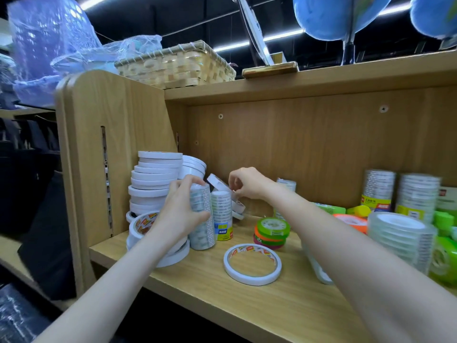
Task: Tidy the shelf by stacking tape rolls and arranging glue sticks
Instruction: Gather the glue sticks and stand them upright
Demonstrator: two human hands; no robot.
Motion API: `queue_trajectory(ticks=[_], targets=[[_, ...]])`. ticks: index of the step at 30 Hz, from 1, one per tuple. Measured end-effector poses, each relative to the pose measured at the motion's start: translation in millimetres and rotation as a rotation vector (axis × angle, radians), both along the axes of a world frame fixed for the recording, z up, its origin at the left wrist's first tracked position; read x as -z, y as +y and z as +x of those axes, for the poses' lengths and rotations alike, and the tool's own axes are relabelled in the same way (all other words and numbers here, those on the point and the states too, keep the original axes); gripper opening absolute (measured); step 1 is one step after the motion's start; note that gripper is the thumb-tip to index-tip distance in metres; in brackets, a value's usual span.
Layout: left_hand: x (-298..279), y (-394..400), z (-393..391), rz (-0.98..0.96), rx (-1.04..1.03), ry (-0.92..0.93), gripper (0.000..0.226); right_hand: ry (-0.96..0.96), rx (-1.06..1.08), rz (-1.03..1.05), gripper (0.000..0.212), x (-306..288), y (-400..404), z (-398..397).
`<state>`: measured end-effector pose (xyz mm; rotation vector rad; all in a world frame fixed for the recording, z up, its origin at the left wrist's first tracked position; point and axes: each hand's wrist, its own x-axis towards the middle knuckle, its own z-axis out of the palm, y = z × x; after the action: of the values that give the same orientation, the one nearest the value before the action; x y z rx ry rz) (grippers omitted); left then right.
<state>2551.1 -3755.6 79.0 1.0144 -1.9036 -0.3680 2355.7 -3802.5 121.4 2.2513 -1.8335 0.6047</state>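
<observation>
Tape rolls in a tall clear stack (201, 219) are gripped by the left hand (180, 214) on the wooden shelf (247, 300); a tilted white tape roll (217, 183) is pinched by the right hand's (247, 183) fingers (233, 186).

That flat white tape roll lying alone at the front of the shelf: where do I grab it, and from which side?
Pinch the near rim of the white tape roll from above and in front, one finger through its open centre. It lies flat and thin, so its sides give little to grip.
</observation>
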Motion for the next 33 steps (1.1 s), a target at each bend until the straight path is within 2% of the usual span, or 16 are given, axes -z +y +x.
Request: queue_trajectory(ticks=[3, 6, 8, 10, 11, 14, 20, 23, 25, 27, 28, 30, 32, 33], targets=[[-4, -2, 3, 0.069, 0.028, 0.052, 0.039, -0.208, -0.029, 0.004, 0.031, -7, 4, -2], [-5, -4, 6, 0.115, 0.063, 0.105, 0.034, -0.207, 0.025, 0.035, 0.028, -14, 12, -5], [-5, -6, 7, 0.131, 0.077, 0.105, 0.034, -0.344, -0.014, 0.138, 0.017, -18, 23, -4], [-5, -6, 7, 0.123, 0.075, 0.095, 0.034, -0.496, -0.168, 0.318, 0.020, -18, 35, 1], [-5, -6, 6, 0.113, 0.069, 0.088, 0.034, -0.494, -0.226, 0.397, 0.025, -17, 38, 3], [-5, -6, 5, 0.112, 0.062, 0.089, 0.035, -0.317, -0.243, 0.445, 0.037, -4, 38, 21], [-5, -5, 7, 0.175, 0.081, 0.132, 0.032, -0.233, -0.029, 0.338, 0.038, -25, 48, 12], [-7, -3, 7, 0.215, 0.094, 0.182, 0.031, 0.116, 0.227, 0.210, 0.041, -23, 55, 4], [-8, -1, 7, 0.243, 0.108, 0.220, 0.031, 0.370, 0.359, 0.139, 0.035, -14, 55, 4], [-7, 0, 8, 0.271, 0.124, 0.273, 0.031, 0.491, 0.385, 0.053, 0.032, -8, 49, 5], [-7, 0, 9, 0.277, 0.127, 0.310, 0.032, 0.469, 0.359, 0.002, 0.036, -7, 45, 6], [-5, -1, 11, 0.284, 0.138, 0.401, 0.034, 0.308, 0.239, -0.055, 0.050, -7, 37, 11], [-5, -1, 11, 0.292, 0.145, 0.497, 0.035, 0.135, 0.104, 0.062, 0.078, -4, 28, 19], [-5, -1, 11, 0.295, 0.143, 0.528, 0.035, 0.128, 0.077, 0.141, 0.092, 1, 24, 23]])
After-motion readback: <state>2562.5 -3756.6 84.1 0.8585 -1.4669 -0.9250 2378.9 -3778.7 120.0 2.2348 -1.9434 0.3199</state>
